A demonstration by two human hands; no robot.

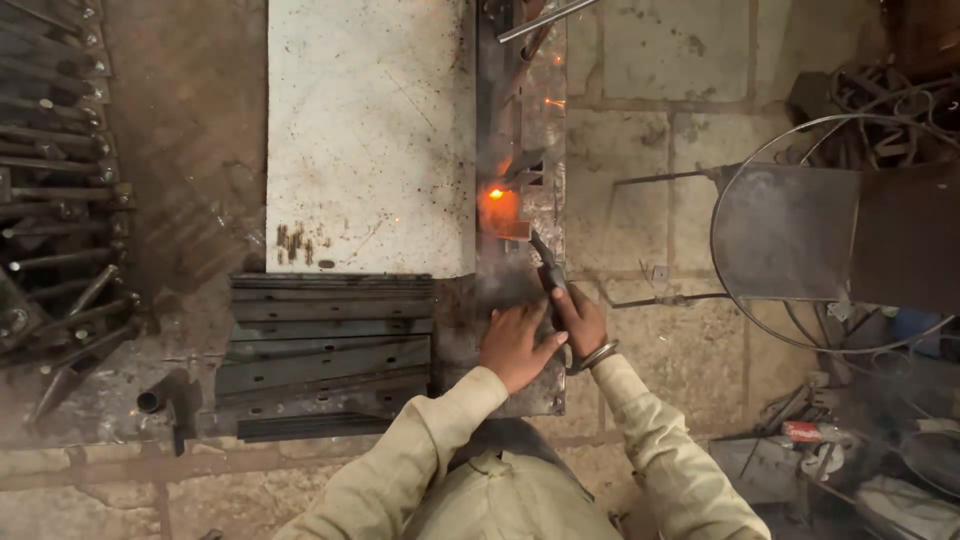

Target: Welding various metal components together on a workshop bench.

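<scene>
My right hand (582, 318) grips a dark welding electrode holder (549, 265) that points up toward a glowing orange spot (497, 197) on a narrow steel workpiece (520, 150). Sparks and light smoke rise around the glow. My left hand (515, 345) rests flat on the dark metal strip (500, 300) just left of the right hand, fingers together, holding nothing. Both sleeves are beige. A metal bangle sits on my right wrist.
A large pale steel plate (370, 130) lies left of the workpiece. Stacked flat steel bars (325, 350) sit below it. Metal rods and bars (55, 180) fill the far left. A round wire frame with a sheet panel (790, 235) and scrap lie at right.
</scene>
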